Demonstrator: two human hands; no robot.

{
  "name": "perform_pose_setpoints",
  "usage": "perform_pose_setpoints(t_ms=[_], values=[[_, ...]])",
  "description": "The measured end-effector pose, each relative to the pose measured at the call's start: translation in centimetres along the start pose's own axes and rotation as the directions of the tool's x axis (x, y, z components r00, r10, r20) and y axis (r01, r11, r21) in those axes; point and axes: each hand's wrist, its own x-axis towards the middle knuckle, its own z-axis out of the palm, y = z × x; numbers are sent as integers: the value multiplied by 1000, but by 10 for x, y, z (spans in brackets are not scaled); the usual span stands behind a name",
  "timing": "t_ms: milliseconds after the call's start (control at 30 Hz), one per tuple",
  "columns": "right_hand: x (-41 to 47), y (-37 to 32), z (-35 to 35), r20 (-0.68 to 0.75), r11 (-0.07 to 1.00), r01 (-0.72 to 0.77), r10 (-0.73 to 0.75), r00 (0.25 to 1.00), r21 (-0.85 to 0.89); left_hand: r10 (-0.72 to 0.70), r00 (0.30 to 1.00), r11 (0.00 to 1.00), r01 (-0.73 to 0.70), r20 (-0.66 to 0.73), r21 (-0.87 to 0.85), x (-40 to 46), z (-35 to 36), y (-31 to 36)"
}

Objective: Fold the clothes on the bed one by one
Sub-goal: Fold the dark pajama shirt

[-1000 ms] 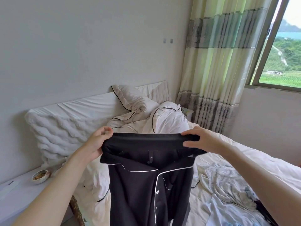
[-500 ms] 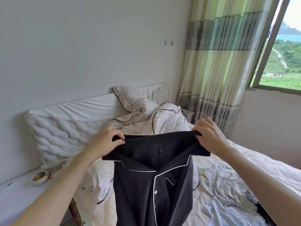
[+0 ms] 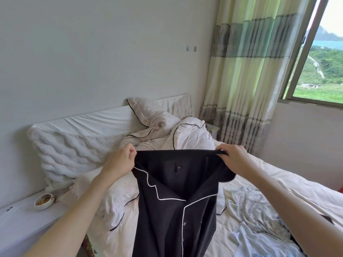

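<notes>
Above the bed [image 3: 289, 175], my left hand [image 3: 118, 162] and right hand [image 3: 234, 160] pinch the shirt [image 3: 176, 201] shoulders; slack pinches could let it slip.

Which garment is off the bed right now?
The black shirt with white piping, held up by both hands; the pale crumpled clothes lie on the bed.

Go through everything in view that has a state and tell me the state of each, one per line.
Black shirt: held up by its shoulders, hanging, partly buttoned.
Left hand: pinching the shirt's shoulder.
Right hand: pinching the other shoulder.
Pale garment: crumpled, unfolded on the bed.
Window: open.
Curtain: drawn aside.
</notes>
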Motion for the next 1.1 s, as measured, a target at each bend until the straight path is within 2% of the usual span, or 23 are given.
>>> perform_pose_setpoints(t_ms=[67,167,300,367,433,533,567,667,733,833,900,933,1000,1067,1100], values=[[0,-2,1,-18,992,-44,46,999,122,31,997,999,-30,-63,12,-2,2,-1],[0,-4,-3,-56,993,-45,51,997,109,23,989,997,-33,-149,-66,-1,0,2],[-6,-10,-5,53,991,-55,49,997,123,-155,988,953,146,-13,-266,-3,6,0],[-9,-12,-3,72,989,-70,61,996,133,-205,975,875,223,88,-430,-6,13,-3],[-10,-12,-1,91,986,-96,84,992,138,-247,949,738,315,196,-597,-9,16,0],[-9,-11,0,137,932,-185,149,979,311,-261,937,628,347,232,-696,-10,17,7],[-8,-13,-1,146,889,-217,172,974,404,-250,950,648,307,186,-697,-10,15,9],[1,-20,-11,109,757,-244,225,968,606,-146,988,807,89,-52,-584,-3,-1,19],[13,-30,-28,18,715,-188,239,971,673,-23,983,831,-82,-182,-550,5,-23,33],[35,-52,-62,-192,746,-23,201,961,666,144,945,820,-281,-295,-499,23,-63,53],[44,-63,-78,-296,809,76,124,947,583,223,927,808,-348,-300,-474,33,-82,64],[47,-64,-81,-309,837,103,81,948,537,253,929,806,-357,-270,-472,35,-85,66],[46,-60,-78,-238,874,90,30,971,477,298,948,811,-312,-109,-495,33,-80,59],[37,-49,-61,-117,845,29,40,992,533,311,940,783,-169,141,-599,22,-63,41],[32,-43,-53,-57,808,-16,62,996,589,319,909,735,-58,269,-675,16,-57,33]])
